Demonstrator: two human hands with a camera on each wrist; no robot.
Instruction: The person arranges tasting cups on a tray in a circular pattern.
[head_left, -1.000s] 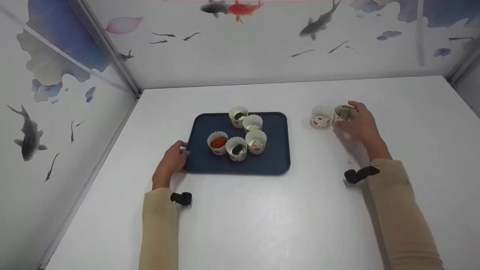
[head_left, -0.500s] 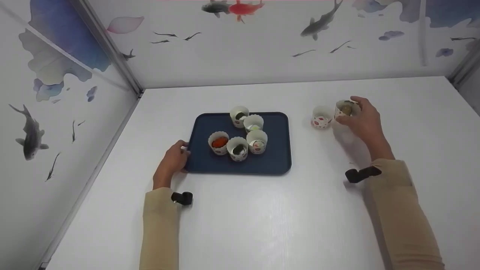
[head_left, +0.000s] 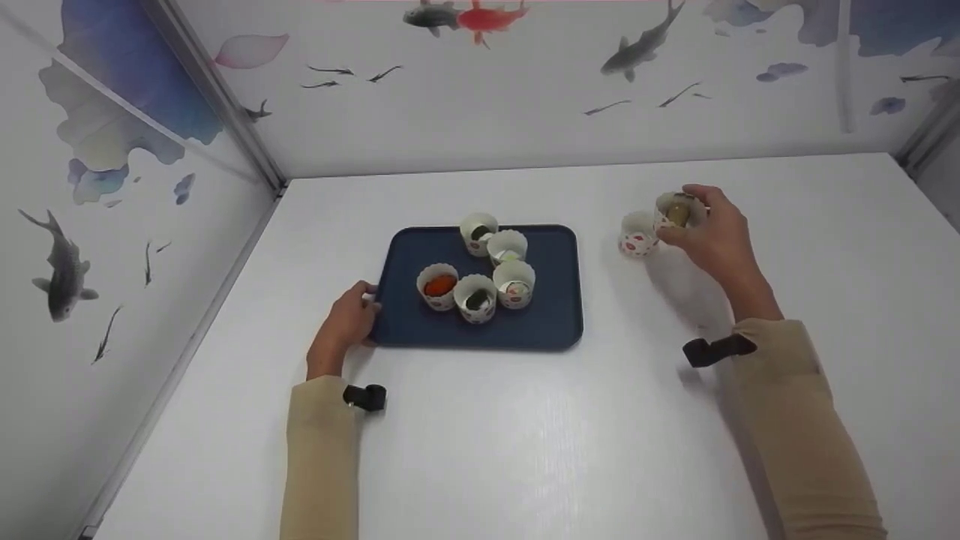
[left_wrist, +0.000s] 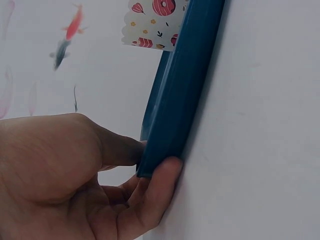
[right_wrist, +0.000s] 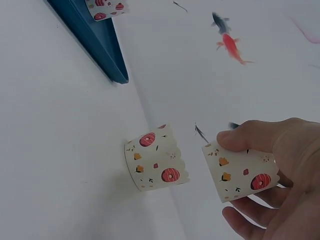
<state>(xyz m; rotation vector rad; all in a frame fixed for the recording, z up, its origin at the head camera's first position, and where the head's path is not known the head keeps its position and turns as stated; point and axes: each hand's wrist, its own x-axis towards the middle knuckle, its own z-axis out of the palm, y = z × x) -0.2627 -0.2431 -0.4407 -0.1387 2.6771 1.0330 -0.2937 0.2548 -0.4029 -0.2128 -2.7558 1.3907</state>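
My left hand (head_left: pixel 345 322) grips the left edge of a dark blue tray (head_left: pixel 405 326); in the left wrist view the thumb is over the rim and fingers curl beneath. Several printed paper baking cups stand on the tray, one with an orange filling (head_left: pixel 439 285). At the right, my right hand (head_left: pixel 718 238) holds another paper baking cup (right_wrist: pixel 240 172), thumb on its near side and fingers on the far side, raised above the table. A brownish-green piece (head_left: pixel 679 214) lies inside it. Just left of that stands a second paper baking cup (head_left: pixel 637 238) on the table.
The white table (head_left: pixel 480 435) meets a back wall (head_left: pixel 525 112) printed with fish and a similar left wall (head_left: pixel 135 247). Table surface lies between the tray and the cup at the right.
My right hand has lifted its baking cup off the table, then shifted it slightly left, close behind the standing cup. The left hand and tray stay in place.
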